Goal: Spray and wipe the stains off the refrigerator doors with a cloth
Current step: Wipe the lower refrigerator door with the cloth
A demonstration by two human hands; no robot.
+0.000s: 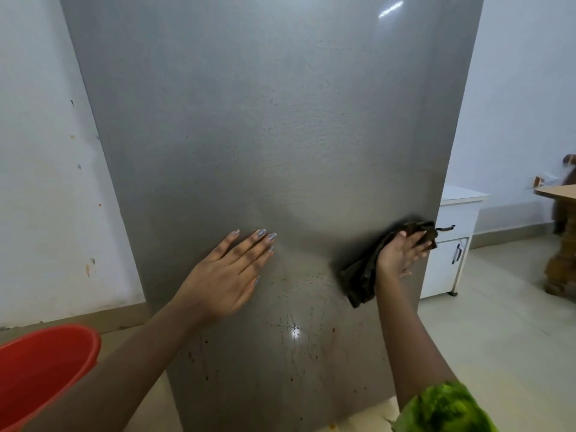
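Observation:
A tall grey refrigerator door [268,120] fills the middle of the view. Brown specks and drip stains [293,347] dot its lower part. My left hand [227,272] lies flat on the door with fingers spread, holding nothing. My right hand [397,254] presses a dark brown cloth [361,275] against the door near its right edge; the cloth hangs down below the hand. No spray bottle is in view.
A red plastic bucket [40,369] sits at the lower left. A stained white wall [37,182] stands left of the refrigerator. A white cabinet [448,244] stands to the right, with a wooden table [561,232] beyond it on the tiled floor.

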